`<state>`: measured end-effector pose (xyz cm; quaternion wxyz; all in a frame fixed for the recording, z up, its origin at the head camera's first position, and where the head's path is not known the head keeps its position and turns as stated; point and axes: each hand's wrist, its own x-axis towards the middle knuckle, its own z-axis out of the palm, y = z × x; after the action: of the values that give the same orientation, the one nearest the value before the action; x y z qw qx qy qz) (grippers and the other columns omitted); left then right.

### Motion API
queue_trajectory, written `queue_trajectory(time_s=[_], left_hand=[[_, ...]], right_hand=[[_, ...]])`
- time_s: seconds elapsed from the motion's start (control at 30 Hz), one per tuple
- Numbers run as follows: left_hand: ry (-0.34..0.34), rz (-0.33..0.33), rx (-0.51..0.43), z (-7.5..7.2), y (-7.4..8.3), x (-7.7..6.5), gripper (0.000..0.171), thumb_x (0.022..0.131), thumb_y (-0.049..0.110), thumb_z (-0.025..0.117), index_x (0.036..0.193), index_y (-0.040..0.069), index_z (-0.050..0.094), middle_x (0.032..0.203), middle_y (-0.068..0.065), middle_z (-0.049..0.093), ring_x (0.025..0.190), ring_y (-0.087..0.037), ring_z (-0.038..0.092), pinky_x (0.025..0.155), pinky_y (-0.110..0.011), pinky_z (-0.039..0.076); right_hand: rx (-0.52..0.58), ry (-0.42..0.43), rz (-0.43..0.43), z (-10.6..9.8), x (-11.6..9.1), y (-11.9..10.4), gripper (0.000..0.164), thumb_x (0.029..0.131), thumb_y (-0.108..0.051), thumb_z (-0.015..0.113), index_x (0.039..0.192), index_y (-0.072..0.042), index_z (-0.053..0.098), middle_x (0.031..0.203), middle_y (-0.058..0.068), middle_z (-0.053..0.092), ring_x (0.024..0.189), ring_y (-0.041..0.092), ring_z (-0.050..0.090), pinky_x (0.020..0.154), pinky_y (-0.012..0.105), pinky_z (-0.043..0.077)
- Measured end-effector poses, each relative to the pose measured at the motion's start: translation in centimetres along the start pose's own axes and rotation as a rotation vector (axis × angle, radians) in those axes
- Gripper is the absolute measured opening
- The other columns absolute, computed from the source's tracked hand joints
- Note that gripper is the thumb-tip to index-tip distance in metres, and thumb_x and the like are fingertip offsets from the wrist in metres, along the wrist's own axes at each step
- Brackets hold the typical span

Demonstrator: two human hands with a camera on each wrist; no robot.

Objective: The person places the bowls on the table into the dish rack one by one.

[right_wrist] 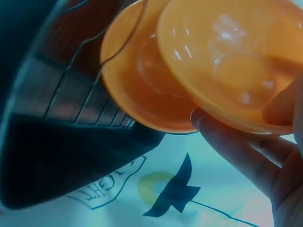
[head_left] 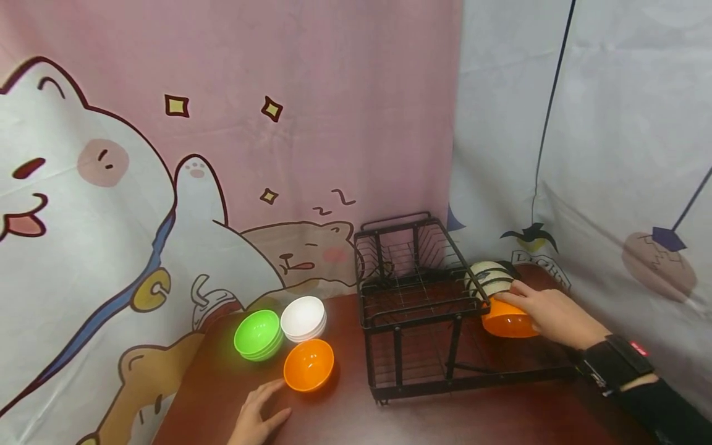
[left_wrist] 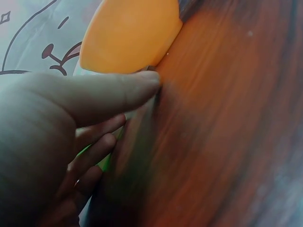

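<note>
My right hand grips an orange bowl by its rim at the right side of a black wire dish rack. In the right wrist view, the thumb lies inside the held bowl and fingers are behind it. Another orange bowl stands tilted beyond it, among the rack's wires. My left hand is on the left with loosely bent fingers, holding nothing. Its fingertips are close to an orange bowl on the table; whether they touch cannot be told.
Stacked green bowls and stacked white bowls stand behind the left orange bowl. A pale rounded shape shows behind black wires at the rack's right. Printed curtains border the dark red table.
</note>
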<state>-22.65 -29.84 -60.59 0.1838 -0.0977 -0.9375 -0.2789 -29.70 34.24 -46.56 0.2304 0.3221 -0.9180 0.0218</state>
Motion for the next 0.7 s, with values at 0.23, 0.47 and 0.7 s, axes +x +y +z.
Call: queue_trajectory(time_s=[0.23,0.47,0.7], left_hand=[[0.003,0.016,-0.017,-0.1,0.2,0.1,0.053,0.072,0.025,0.087,0.12,0.033,0.067,0.122,0.013,0.066,0.106,-0.008,0.053,0.09,-0.037,0.041],[-0.008,-0.006,-0.027,-0.1,0.5,0.0,0.051,0.074,0.026,0.085,0.12,0.033,0.067,0.123,0.013,0.066,0.107,-0.009,0.053,0.09,-0.04,0.041],[0.012,0.02,-0.025,-0.2,0.5,0.0,0.052,0.072,0.023,0.086,0.12,0.031,0.068,0.122,0.011,0.066,0.107,-0.008,0.052,0.09,-0.033,0.037]], right_hand=[[-0.124,0.025,-0.098,1.4,-0.4,0.5,0.076,0.055,0.005,0.085,0.122,-0.027,0.066,0.112,0.007,0.06,0.05,0.008,0.04,0.046,0.026,0.04],[-0.19,0.06,-0.235,3.0,-0.7,1.0,0.079,0.051,0.011,0.079,0.119,-0.027,0.064,0.107,0.006,0.054,0.056,0.011,0.036,0.044,0.021,0.026],[-0.172,0.027,-0.207,3.7,-1.6,1.4,0.081,0.055,0.014,0.077,0.124,-0.026,0.064,0.112,0.002,0.055,0.059,0.01,0.039,0.046,0.021,0.031]])
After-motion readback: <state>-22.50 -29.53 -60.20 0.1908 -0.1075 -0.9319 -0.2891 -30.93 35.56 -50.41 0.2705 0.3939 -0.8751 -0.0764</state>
